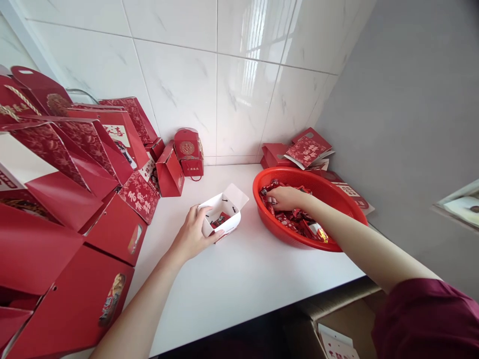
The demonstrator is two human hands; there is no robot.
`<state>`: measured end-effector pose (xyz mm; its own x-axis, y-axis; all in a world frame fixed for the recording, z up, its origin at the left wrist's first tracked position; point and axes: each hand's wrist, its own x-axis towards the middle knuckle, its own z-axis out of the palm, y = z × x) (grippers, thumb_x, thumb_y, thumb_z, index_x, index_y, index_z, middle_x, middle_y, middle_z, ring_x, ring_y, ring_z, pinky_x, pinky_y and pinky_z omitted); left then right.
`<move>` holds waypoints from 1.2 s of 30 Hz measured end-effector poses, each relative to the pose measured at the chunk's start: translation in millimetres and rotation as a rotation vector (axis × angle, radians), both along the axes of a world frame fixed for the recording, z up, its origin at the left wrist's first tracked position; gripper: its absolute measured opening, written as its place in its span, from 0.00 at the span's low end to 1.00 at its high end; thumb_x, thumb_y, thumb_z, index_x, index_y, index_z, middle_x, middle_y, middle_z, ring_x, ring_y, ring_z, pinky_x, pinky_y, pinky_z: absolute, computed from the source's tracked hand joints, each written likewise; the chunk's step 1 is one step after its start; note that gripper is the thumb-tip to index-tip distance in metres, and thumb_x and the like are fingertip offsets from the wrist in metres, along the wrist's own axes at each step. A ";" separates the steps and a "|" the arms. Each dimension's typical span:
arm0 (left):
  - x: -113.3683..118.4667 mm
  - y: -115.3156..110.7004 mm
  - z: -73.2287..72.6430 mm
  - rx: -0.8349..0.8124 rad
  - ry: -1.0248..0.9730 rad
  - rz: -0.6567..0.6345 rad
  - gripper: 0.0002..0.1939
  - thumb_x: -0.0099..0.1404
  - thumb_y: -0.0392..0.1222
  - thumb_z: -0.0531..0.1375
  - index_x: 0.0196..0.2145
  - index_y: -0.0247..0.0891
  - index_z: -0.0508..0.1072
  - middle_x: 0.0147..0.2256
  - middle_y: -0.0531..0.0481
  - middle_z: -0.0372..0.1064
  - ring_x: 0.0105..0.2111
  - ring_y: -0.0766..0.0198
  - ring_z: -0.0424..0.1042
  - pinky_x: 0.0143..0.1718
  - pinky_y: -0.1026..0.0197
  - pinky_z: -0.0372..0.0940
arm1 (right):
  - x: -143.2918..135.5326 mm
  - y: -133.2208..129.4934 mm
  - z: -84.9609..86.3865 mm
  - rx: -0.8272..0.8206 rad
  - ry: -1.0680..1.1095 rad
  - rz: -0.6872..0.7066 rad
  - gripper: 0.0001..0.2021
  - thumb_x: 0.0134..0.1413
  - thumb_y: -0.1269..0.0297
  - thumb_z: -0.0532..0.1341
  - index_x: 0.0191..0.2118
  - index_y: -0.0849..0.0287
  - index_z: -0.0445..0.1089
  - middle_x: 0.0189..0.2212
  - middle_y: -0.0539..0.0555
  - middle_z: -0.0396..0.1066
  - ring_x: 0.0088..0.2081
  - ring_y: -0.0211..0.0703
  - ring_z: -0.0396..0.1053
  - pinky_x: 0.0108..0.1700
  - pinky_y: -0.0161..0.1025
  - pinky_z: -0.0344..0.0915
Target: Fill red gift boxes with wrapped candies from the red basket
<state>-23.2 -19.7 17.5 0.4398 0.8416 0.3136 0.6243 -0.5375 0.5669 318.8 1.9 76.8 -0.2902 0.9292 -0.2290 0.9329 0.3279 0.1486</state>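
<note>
My left hand (195, 230) grips an open-topped gift box (239, 219) with a white inside, tilted on the white table. A few red-wrapped candies (220, 220) lie at the bottom of this box, and one flap stands up at its far side. To the right, my right hand (282, 198) reaches into a red plastic basket (267, 217) holding many red-wrapped candies (295, 219). Its fingers are curled down among the wrappers at the basket's left side. Whether they pinch a candy is hidden.
Rows of red gift boxes (93, 219) fill the left of the white table (209, 294). Two small red boxes (189, 154) stand against the tiled wall. Flattened red boxes (307, 149) lie behind the basket. Below the table's front edge is a cardboard box (314, 329).
</note>
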 end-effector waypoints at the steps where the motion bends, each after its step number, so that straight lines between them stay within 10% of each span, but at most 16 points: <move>1: 0.1 -0.2 0.3 0.000 -0.002 0.001 0.30 0.59 0.52 0.63 0.57 0.47 0.59 0.54 0.45 0.56 0.57 0.53 0.61 0.55 0.51 0.64 | 1.9 -2.2 4.2 0.036 0.022 0.008 0.09 0.53 0.65 0.58 0.40 0.57 0.71 0.42 0.58 0.75 0.42 0.51 0.73 0.34 0.36 0.60; 8: 0.2 -0.8 1.4 0.006 -0.014 -0.006 0.30 0.60 0.53 0.63 0.57 0.47 0.60 0.54 0.45 0.57 0.57 0.52 0.61 0.54 0.51 0.64 | 6.4 -22.3 23.3 0.236 0.021 0.013 0.11 0.51 0.63 0.60 0.42 0.56 0.67 0.40 0.56 0.74 0.40 0.51 0.72 0.33 0.38 0.59; 18: -4.8 -1.2 -3.8 0.024 -0.019 -0.008 0.32 0.59 0.55 0.63 0.58 0.47 0.59 0.55 0.43 0.55 0.57 0.49 0.61 0.55 0.48 0.63 | 20.5 -15.7 24.8 0.130 -0.225 -0.492 0.13 0.57 0.75 0.56 0.45 0.66 0.74 0.42 0.71 0.75 0.45 0.62 0.74 0.40 0.46 0.67; 29: -5.6 -4.7 1.2 -0.063 -0.009 0.021 0.31 0.60 0.54 0.62 0.58 0.48 0.58 0.56 0.43 0.54 0.55 0.50 0.63 0.50 0.49 0.67 | -17.5 53.7 -11.4 -0.116 -0.133 -0.190 0.17 0.45 0.77 0.65 0.45 0.64 0.75 0.43 0.64 0.76 0.44 0.56 0.75 0.41 0.42 0.70; 36: -3.3 -6.1 -3.3 -0.044 -0.036 0.031 0.30 0.60 0.54 0.63 0.57 0.48 0.60 0.56 0.43 0.55 0.56 0.49 0.63 0.51 0.49 0.66 | 4.6 63.5 -33.6 -0.036 -0.112 -0.162 0.16 0.56 0.72 0.59 0.50 0.65 0.73 0.51 0.69 0.70 0.48 0.58 0.72 0.45 0.45 0.68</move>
<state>-26.6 -25.8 14.2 0.4027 0.8677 0.2914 0.6189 -0.4926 0.6118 323.5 65.5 43.2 -0.1082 0.9524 -0.2848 0.9523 0.1815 0.2452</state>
